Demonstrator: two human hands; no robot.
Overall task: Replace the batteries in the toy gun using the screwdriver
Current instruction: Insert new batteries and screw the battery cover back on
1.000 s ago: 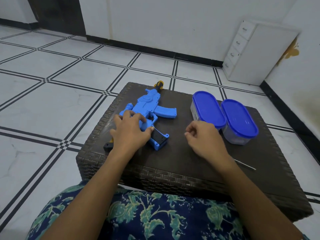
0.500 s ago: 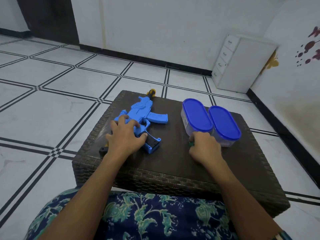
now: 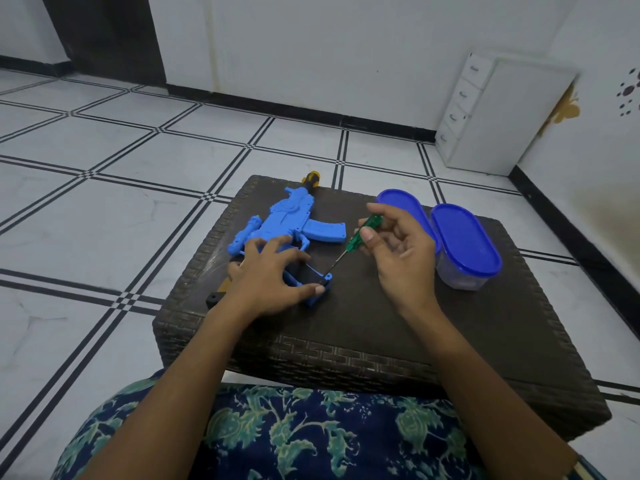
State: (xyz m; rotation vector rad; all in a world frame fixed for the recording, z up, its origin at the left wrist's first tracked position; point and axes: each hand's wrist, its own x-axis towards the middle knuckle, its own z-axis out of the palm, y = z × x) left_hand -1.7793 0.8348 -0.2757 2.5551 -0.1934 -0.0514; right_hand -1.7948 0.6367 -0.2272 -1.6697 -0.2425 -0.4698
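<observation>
A blue toy gun point(image 3: 284, 220) lies on a low dark wicker table point(image 3: 433, 327), muzzle pointing away. My left hand point(image 3: 270, 275) presses down on the gun's grip end with spread fingers, thumb against the black-capped handle. My right hand point(image 3: 398, 251) pinches a green-handled screwdriver point(image 3: 363, 233) between thumb and fingers. Its metal shaft slants down to the left, and the tip touches the black end of the handle point(image 3: 320, 276).
Two clear oval containers with blue lids point(image 3: 464, 240) stand side by side on the table's right part. A small black piece point(image 3: 214, 299) sits at the table's left edge. A white drawer cabinet point(image 3: 502, 112) stands against the far wall on the tiled floor.
My right hand has picked up the green screwdriver from beside the containers and brought its tip to the gun's handle. My left hand stays on the gun.
</observation>
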